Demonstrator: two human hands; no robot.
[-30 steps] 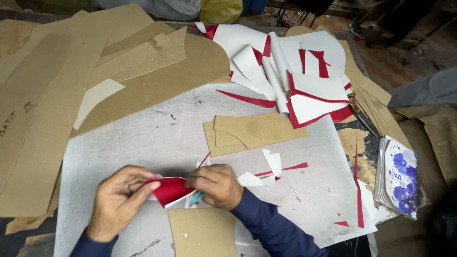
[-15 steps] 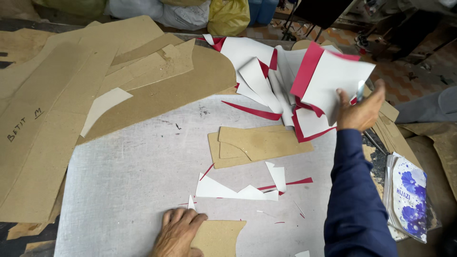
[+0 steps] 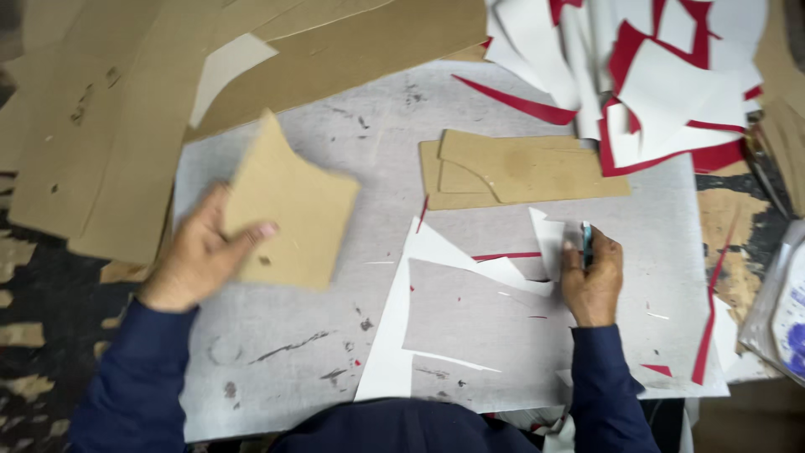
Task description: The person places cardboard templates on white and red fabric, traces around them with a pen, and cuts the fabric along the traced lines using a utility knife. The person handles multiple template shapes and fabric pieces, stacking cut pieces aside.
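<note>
Cardboard template now lifted in left hand; pen gripped by right hand, withdrawn from scrap pile to white sheet

A grey work mat, scuffed with dark marks, covers the table. Left of the mat, large brown card sheets overlap and hang over its edge. Beyond the mat's far right corner lies a heap of white and red offcuts. Right of the mat, bare worn tabletop shows. Lighting is even and soft.
</note>
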